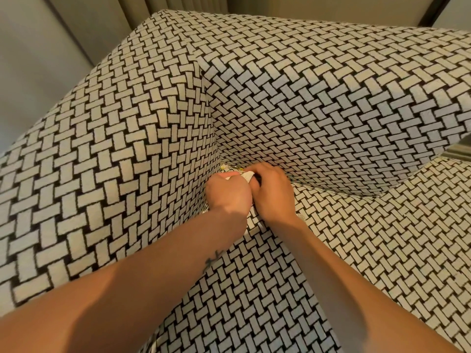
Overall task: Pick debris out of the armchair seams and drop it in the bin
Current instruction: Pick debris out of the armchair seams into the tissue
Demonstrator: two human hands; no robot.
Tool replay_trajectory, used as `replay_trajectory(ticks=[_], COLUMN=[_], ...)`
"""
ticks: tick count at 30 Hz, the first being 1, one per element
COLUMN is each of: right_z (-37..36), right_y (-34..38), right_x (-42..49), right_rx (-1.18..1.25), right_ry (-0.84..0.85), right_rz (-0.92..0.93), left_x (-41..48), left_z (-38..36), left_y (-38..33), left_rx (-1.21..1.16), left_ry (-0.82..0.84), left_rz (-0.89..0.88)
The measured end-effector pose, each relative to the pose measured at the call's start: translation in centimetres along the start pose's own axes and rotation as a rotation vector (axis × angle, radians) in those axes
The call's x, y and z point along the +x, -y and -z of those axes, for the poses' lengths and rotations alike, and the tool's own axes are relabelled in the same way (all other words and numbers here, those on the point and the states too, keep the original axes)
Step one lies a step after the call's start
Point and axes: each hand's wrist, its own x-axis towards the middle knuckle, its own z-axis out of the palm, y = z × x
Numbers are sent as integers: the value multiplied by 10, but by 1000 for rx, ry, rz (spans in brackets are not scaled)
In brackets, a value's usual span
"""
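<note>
The left hand [228, 196] is curled up tight, and the right hand [274, 196] is curled right next to it, touching it. Both seem to pinch the same white paper scrap [246, 176], which pokes out between them. Just behind the hands, a small shiny yellow bit [229, 169] sits in the seam [331, 188], down in the corner where the armrest [127, 161], the chair back [331, 98] and the seat [356, 250] meet. This looks like the pulling-out step: the scrap is held but not yet lifted away from the armchair. Next it needs a soft, straight pull so it does not rip, and then a carry to the bin. The bin is not in view, so the person will have to turn and look for it. The tight corner and the two hands hide what else is stuck in there. A curtain [178, 8] hangs behind the chair.
</note>
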Motion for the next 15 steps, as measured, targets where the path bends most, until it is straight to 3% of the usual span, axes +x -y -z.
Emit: replay_trajectory(ticks=[11,15], right_z=[10,17], right_y=[-4,1], right_x=[-8,-14], right_rx=[282,528], right_ry=[-21,35], right_rz=[6,-40], left_x=[-1,-5], left_z=[1,2], left_y=[1,-1], left_rx=[-15,-69], left_ry=[48,84], left_rz=[-1,-26])
